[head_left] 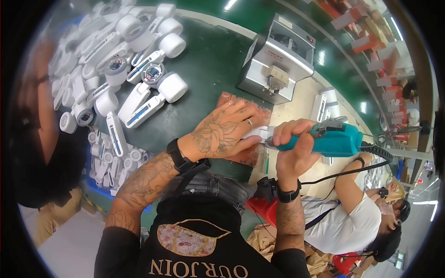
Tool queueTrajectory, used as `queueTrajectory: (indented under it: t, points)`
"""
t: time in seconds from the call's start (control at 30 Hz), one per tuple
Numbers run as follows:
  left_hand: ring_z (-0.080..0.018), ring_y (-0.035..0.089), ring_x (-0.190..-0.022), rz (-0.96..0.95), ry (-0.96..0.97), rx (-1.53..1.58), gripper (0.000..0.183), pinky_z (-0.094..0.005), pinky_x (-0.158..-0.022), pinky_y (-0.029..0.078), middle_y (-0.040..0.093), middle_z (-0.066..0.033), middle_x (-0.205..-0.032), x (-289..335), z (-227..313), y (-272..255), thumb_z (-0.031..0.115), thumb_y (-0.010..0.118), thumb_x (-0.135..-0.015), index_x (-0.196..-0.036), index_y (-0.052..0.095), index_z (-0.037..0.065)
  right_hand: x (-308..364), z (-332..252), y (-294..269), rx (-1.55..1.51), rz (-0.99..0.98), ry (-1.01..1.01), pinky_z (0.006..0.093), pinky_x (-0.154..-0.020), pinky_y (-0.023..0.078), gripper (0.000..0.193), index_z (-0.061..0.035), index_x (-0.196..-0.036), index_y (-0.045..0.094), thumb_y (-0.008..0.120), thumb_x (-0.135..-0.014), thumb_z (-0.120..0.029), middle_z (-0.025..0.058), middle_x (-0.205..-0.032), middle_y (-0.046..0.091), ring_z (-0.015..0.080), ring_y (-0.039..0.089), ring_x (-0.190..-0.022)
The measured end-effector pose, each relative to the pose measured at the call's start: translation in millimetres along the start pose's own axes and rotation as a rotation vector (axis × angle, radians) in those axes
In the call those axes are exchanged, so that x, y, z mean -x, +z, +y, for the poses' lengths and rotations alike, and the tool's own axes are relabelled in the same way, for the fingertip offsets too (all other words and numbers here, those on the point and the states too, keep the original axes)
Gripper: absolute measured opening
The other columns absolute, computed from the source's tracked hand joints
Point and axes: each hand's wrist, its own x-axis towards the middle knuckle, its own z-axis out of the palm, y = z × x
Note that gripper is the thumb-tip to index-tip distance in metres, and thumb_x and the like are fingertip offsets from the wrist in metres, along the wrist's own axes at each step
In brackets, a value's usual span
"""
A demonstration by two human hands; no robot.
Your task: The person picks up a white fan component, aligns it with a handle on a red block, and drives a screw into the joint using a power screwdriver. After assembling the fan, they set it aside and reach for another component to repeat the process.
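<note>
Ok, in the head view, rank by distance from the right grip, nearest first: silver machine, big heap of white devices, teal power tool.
1. Teal power tool: in the right grip.
2. Silver machine: beyond it, toward the top of the picture.
3. Heap of white devices: far left, past the left hand.

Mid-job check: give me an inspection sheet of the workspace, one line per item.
Surface: green tabletop, with a reddish pad under the left hand.
Job's things: white part at the left hand; teal power tool aimed at it, tip contact unclear.
Clutter: heaped white pieces at left; more in a blue bin below.
Hands: left steadies the part; right hand grips the tool.
Cables: black cable coils from the tool's rear.
Surroundings: gray machine beyond the pad; co-worker at right.
</note>
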Motion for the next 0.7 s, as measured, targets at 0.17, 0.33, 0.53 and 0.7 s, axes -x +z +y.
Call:
queueTrajectory:
  t: [0.17, 0.33, 0.53, 0.7]
  points:
    - [-0.0302, 0.055, -0.111, 0.051, 0.034, 0.030, 0.042, -0.0427, -0.097, 0.044, 0.057, -0.0102, -0.120, -1.8, 0.9, -13.0, 0.030, 0.069, -0.085, -0.119, 0.062, 0.007, 12.9, 11.4, -3.0, -0.054, 0.045, 0.013, 0.0345, -0.062, 0.046, 0.039, -0.0026, -0.103, 0.054, 0.068, -0.096, -0.038, 0.0072, -0.074, 0.053, 0.0200, 0.053, -0.067]
    - [-0.0280, 0.055, -0.112, 0.061, 0.121, 0.014, 0.039, -0.0437, -0.095, 0.046, 0.057, -0.0090, -0.114, 16.2, 15.5, -0.9, 0.031, 0.072, -0.075, -0.106, 0.061, 0.011, 41.8, -15.0, -20.9, -0.191, 0.169, 0.015, 0.0283, -0.062, 0.039, 0.051, -0.0049, -0.117, 0.055, 0.056, -0.099, -0.053, 0.0031, -0.074, 0.047, 0.0149, 0.045, -0.067]
    - [-0.0300, 0.064, -0.097, 0.223, -0.211, 0.121, 0.036, -0.0399, -0.085, 0.053, 0.066, -0.0086, -0.110, 59.1, 38.5, -59.7, 0.026, 0.070, -0.089, -0.121, 0.065, 0.011, 65.4, -60.6, 1.5, -0.276, 0.210, -0.215, 0.0284, -0.049, 0.038, 0.060, -0.0023, -0.105, 0.050, 0.055, -0.096, -0.062, 0.0086, -0.066, 0.049, 0.0176, 0.045, -0.053]
    - [-0.0121, 0.061, -0.111, 0.936, -0.793, 0.621, 0.040, -0.0275, -0.093, 0.050, 0.064, -0.0061, -0.124, 106.9, -47.1, -178.1, 0.023, 0.060, -0.102, -0.136, 0.055, 0.003, 81.9, -61.9, 3.1, 0.014, 0.114, -0.078, 0.0265, -0.049, 0.037, 0.061, -0.0034, -0.105, 0.050, 0.053, -0.096, -0.064, 0.0071, -0.066, 0.048, 0.0158, 0.043, -0.053]
